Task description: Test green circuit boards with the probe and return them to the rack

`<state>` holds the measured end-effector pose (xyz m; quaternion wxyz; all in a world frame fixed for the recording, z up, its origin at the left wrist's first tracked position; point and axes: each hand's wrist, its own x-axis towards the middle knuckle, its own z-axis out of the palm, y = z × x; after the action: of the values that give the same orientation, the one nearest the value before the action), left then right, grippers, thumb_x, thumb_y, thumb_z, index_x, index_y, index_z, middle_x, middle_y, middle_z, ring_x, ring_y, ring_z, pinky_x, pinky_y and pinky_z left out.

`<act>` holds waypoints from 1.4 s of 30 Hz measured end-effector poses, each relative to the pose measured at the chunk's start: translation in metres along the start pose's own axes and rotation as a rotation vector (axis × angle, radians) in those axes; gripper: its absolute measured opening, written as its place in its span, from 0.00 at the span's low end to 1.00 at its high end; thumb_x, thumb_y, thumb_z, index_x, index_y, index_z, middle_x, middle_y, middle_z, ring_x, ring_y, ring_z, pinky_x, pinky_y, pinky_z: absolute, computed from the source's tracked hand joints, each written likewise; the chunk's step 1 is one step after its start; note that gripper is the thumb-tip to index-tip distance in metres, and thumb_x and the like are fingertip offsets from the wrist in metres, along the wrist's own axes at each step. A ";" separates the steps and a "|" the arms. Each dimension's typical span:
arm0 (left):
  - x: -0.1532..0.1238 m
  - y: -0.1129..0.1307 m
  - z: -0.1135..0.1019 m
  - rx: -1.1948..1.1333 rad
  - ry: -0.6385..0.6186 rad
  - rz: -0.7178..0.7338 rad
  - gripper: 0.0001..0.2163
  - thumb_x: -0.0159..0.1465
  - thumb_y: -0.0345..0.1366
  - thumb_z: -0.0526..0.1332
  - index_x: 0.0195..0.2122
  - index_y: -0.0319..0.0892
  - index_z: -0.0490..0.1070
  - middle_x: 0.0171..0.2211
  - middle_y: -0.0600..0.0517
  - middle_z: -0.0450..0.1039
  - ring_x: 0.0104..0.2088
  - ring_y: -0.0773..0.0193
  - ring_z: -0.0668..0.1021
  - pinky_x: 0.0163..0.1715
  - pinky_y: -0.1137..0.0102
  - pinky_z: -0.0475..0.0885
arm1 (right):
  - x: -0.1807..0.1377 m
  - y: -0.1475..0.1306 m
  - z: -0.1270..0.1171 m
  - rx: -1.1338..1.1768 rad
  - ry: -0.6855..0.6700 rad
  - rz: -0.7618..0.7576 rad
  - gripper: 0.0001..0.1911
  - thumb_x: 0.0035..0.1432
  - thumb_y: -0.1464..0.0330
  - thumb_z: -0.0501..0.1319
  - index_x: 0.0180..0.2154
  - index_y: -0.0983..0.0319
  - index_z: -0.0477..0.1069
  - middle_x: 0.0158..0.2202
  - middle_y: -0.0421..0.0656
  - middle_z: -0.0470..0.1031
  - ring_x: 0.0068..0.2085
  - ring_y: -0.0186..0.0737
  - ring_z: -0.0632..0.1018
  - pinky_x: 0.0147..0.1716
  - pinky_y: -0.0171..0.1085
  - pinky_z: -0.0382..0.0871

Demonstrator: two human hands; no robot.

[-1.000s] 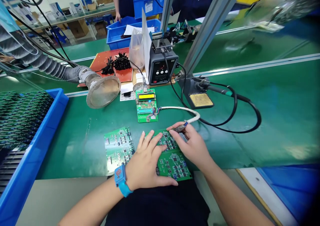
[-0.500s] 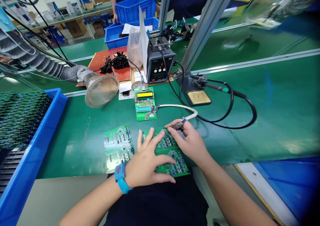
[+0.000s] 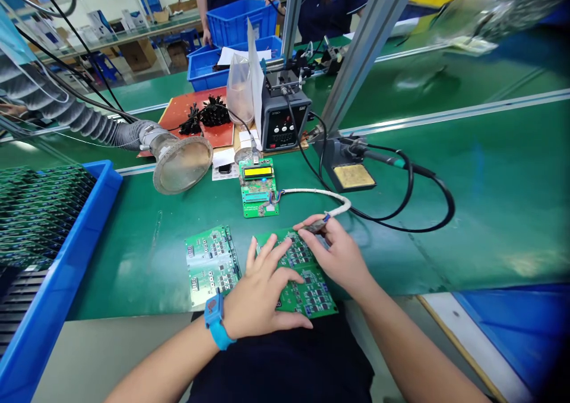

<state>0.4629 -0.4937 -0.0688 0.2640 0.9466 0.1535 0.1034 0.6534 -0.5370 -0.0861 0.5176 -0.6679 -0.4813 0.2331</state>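
Note:
My left hand (image 3: pixel 262 296) lies with fingers spread across a green circuit board panel (image 3: pixel 318 299), covering much of its left side. In my right hand (image 3: pixel 342 254), thumb and fingers pinch a dark grey probe-like connector (image 3: pixel 317 225) at the panel's upper edge. Its contact with the panel is hidden by the fingers. A white sleeved cable (image 3: pixel 312 190) runs from this connector to a small green board with a lit yellow display (image 3: pixel 258 172). Left of my left hand lies a second circuit board panel (image 3: pixel 212 263), flat on the green bench.
A blue bin (image 3: pixel 100 201) of upright circuit boards stands at the left. Above the bench hangs a fume extraction hose (image 3: pixel 182 162). Behind are a soldering station (image 3: pixel 285 121) and an iron stand with a sponge (image 3: pixel 354 177). Other people stand across the bench.
One finger of my left hand has drawn in slightly over the panel. My right hand keeps its pinch in nearly the same place. The view has shifted a little.

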 end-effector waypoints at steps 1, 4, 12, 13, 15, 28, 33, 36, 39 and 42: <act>0.000 0.000 0.000 0.004 0.007 0.000 0.28 0.53 0.53 0.70 0.47 0.40 0.68 0.66 0.35 0.48 0.67 0.40 0.46 0.60 0.36 0.41 | 0.000 0.000 0.000 0.001 0.000 0.001 0.08 0.60 0.62 0.58 0.39 0.59 0.65 0.37 0.45 0.79 0.39 0.42 0.79 0.41 0.40 0.73; 0.000 -0.001 0.000 0.020 0.014 0.006 0.29 0.53 0.54 0.69 0.48 0.40 0.67 0.66 0.35 0.49 0.67 0.41 0.48 0.61 0.36 0.43 | 0.000 0.001 0.000 0.006 -0.003 0.003 0.08 0.60 0.62 0.58 0.39 0.59 0.65 0.36 0.45 0.79 0.39 0.42 0.79 0.41 0.40 0.73; 0.000 -0.001 -0.001 0.035 0.016 -0.003 0.30 0.53 0.57 0.67 0.48 0.42 0.66 0.65 0.38 0.53 0.67 0.42 0.51 0.61 0.38 0.44 | 0.000 0.002 0.001 0.005 0.007 0.000 0.08 0.60 0.62 0.59 0.39 0.59 0.66 0.37 0.45 0.79 0.39 0.42 0.79 0.41 0.40 0.72; 0.000 -0.001 0.000 0.034 0.019 -0.004 0.30 0.53 0.57 0.67 0.49 0.42 0.66 0.65 0.39 0.54 0.67 0.43 0.52 0.62 0.38 0.44 | -0.001 0.003 0.001 0.007 0.008 -0.001 0.08 0.60 0.62 0.59 0.39 0.59 0.66 0.37 0.45 0.79 0.39 0.42 0.79 0.41 0.40 0.72; -0.001 -0.001 0.000 0.035 0.025 -0.004 0.30 0.53 0.58 0.67 0.49 0.42 0.66 0.64 0.40 0.55 0.67 0.44 0.53 0.62 0.39 0.44 | -0.001 0.003 0.001 0.009 0.007 -0.002 0.08 0.60 0.62 0.59 0.39 0.59 0.66 0.37 0.45 0.78 0.39 0.41 0.78 0.42 0.40 0.72; 0.000 0.000 -0.007 0.083 0.002 -0.027 0.29 0.55 0.61 0.63 0.50 0.47 0.67 0.64 0.45 0.57 0.65 0.47 0.57 0.64 0.44 0.44 | -0.003 0.002 0.000 0.070 0.030 0.026 0.09 0.60 0.61 0.60 0.39 0.59 0.67 0.38 0.45 0.78 0.41 0.43 0.78 0.44 0.43 0.72; 0.002 0.001 -0.009 0.084 -0.014 -0.036 0.29 0.54 0.61 0.63 0.50 0.48 0.68 0.63 0.45 0.58 0.65 0.46 0.57 0.63 0.44 0.44 | -0.034 -0.004 -0.019 0.156 0.031 0.071 0.10 0.61 0.61 0.61 0.42 0.57 0.68 0.42 0.45 0.78 0.46 0.42 0.78 0.47 0.41 0.72; 0.002 0.001 -0.009 0.077 -0.017 -0.034 0.29 0.54 0.61 0.64 0.50 0.48 0.68 0.64 0.45 0.57 0.65 0.46 0.57 0.63 0.44 0.44 | -0.055 -0.005 -0.029 0.062 -0.033 0.101 0.09 0.60 0.62 0.61 0.41 0.57 0.69 0.40 0.44 0.79 0.43 0.42 0.79 0.44 0.39 0.73; 0.002 0.001 -0.009 0.077 -0.013 -0.033 0.30 0.54 0.61 0.64 0.50 0.47 0.68 0.63 0.45 0.58 0.65 0.46 0.57 0.63 0.44 0.44 | -0.066 -0.002 -0.030 0.013 -0.039 0.105 0.09 0.61 0.61 0.60 0.41 0.58 0.70 0.40 0.45 0.78 0.43 0.44 0.79 0.44 0.41 0.73; 0.002 0.000 -0.008 0.076 -0.012 -0.031 0.30 0.54 0.61 0.64 0.50 0.48 0.68 0.63 0.45 0.58 0.65 0.46 0.58 0.63 0.44 0.45 | -0.067 0.002 -0.026 0.002 -0.029 0.099 0.08 0.62 0.62 0.59 0.41 0.58 0.70 0.40 0.46 0.78 0.43 0.44 0.79 0.44 0.41 0.73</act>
<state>0.4626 -0.4891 -0.0615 0.2302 0.9540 0.1706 0.0877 0.6463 -0.6088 -0.0911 0.4991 -0.6868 -0.4549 0.2689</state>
